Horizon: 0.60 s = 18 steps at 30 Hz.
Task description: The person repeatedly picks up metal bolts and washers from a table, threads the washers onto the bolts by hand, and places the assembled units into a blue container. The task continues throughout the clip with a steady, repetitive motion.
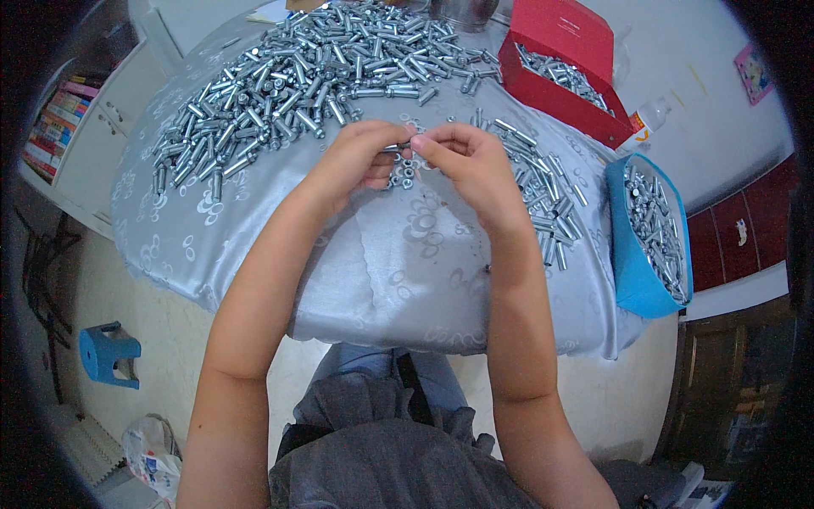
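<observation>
Over the table, my left hand [360, 161] is closed, its thumb and fingers round a short silver metal bolt [392, 149], mostly hidden by the fingers. My right hand [475, 165] meets it fingertip to fingertip, thumb and forefinger pinched at the bolt's end. Whether a small nut sits in that pinch is too small to tell. Just below the fingers, several loose hex nuts [408, 173] lie on the cloth. A heap of silver sleeve anchor bolts [297, 81] spreads beyond and left of my left hand. Beside my right wrist lies a smaller spread of bolts [547, 199].
A shiny grey patterned cloth [381, 271] covers the round table. At the back right stands an open red box [564, 38] of bolts; a blue bin [627, 254] of bolts is at the right edge. A clear bottle [651, 116] is behind them. A blue stool [110, 356] stands on the left floor.
</observation>
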Each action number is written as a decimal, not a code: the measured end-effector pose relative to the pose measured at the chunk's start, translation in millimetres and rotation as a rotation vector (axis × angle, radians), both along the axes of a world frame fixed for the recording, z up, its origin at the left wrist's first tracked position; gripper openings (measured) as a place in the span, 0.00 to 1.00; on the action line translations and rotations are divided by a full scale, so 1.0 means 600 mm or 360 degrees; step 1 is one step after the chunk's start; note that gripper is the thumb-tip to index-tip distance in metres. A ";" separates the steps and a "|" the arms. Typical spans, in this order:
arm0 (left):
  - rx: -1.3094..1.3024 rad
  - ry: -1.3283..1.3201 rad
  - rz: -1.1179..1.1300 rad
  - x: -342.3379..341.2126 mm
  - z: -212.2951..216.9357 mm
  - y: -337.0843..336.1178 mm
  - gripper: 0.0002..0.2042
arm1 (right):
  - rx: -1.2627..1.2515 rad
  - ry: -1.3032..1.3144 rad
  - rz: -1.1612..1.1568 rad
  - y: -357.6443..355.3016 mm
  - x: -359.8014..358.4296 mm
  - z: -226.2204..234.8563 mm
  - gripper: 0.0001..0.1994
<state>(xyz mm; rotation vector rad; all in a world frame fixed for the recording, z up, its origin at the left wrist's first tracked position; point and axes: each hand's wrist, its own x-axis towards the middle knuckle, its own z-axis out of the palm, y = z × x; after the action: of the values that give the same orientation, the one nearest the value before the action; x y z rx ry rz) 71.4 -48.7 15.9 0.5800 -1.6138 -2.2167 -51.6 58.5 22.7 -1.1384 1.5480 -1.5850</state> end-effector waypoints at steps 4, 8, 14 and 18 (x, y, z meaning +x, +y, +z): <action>0.0092 0.0039 -0.0070 0.002 0.001 0.001 0.10 | 0.0004 -0.0123 0.0032 0.004 0.008 0.012 0.09; 0.0145 0.0117 -0.0203 0.003 -0.002 -0.005 0.10 | 0.0009 -0.0083 0.0027 0.010 0.010 0.020 0.08; 0.0287 0.0225 -0.0204 0.006 0.000 -0.006 0.12 | -0.0036 -0.0008 -0.0031 0.005 0.012 0.013 0.08; 0.0109 0.0051 -0.0168 0.004 0.008 0.004 0.14 | -0.0131 0.0140 -0.0102 0.000 0.012 0.004 0.08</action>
<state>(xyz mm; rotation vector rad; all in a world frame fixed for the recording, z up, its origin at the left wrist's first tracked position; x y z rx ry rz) 73.5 -46.4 20.8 0.4855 -1.5921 -2.3529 -44.5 58.2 25.2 -1.2294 1.6033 -1.6744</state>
